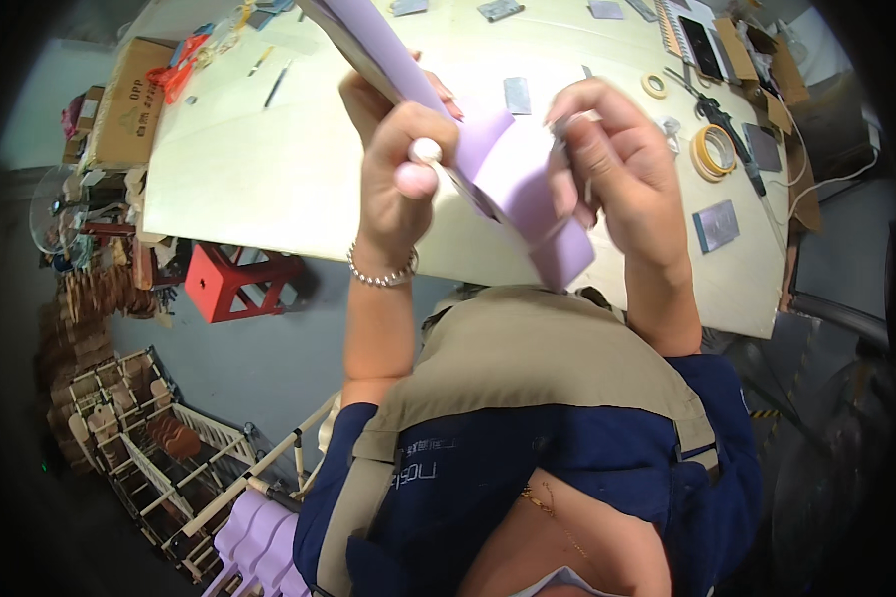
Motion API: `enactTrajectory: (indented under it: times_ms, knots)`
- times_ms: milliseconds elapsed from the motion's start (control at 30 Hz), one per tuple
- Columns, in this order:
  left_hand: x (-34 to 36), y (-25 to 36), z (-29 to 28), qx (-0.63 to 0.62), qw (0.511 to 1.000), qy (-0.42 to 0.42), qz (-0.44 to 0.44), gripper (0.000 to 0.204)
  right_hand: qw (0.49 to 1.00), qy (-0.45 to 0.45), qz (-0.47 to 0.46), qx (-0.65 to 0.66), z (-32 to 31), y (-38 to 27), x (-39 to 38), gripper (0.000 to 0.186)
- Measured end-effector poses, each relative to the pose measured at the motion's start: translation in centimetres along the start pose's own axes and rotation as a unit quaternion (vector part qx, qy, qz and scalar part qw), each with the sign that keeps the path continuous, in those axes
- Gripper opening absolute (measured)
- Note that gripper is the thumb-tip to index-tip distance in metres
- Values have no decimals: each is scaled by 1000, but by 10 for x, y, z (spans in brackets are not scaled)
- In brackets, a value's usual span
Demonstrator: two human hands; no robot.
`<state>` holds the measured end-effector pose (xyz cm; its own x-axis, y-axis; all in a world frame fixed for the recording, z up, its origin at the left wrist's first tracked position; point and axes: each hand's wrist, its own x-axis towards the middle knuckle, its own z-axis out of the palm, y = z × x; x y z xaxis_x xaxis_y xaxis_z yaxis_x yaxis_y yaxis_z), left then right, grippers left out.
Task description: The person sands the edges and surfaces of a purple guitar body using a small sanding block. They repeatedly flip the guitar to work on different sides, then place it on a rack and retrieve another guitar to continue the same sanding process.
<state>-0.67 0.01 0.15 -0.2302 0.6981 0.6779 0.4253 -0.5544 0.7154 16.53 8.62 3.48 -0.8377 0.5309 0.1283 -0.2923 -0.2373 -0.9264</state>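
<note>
In front of my chest is a thin lilac part (pixel 567 249) with a long upper piece and a curved lower end, partly smeared by motion. My left hand (pixel 393 149) wraps round it at mid-length, wearing a beaded bracelet (pixel 383 271) on the wrist. A small white round tip (pixel 426 150) shows beside those fingers; I cannot tell what it belongs to. To the right, my right hand (pixel 622 164) is closed, its thumb and forefinger pinching a small grey piece (pixel 563 125) just beside the lilac part. The fingers partly hide that piece.
The white table (pixel 269 169) carries several grey-blue rectangular pads (pixel 717 226), tape rolls (pixel 714 152), a black corded tool (pixel 722 124), a phone (pixel 700 48) and a cardboard box (pixel 129 104). A red stool (pixel 234 284) and a rack (pixel 159 448) stand at left.
</note>
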Motion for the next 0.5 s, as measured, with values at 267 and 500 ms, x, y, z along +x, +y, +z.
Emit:
enactTrajectory:
  times_ms: [267,500]
  knots:
    - [13,-16,23,-27,997,19,73,68,962,92,-61,-250,-50,26,-32,8]
    - [26,-40,26,-137,959,-47,244,72,874,19,-188,-447,-46,24,-23,17]
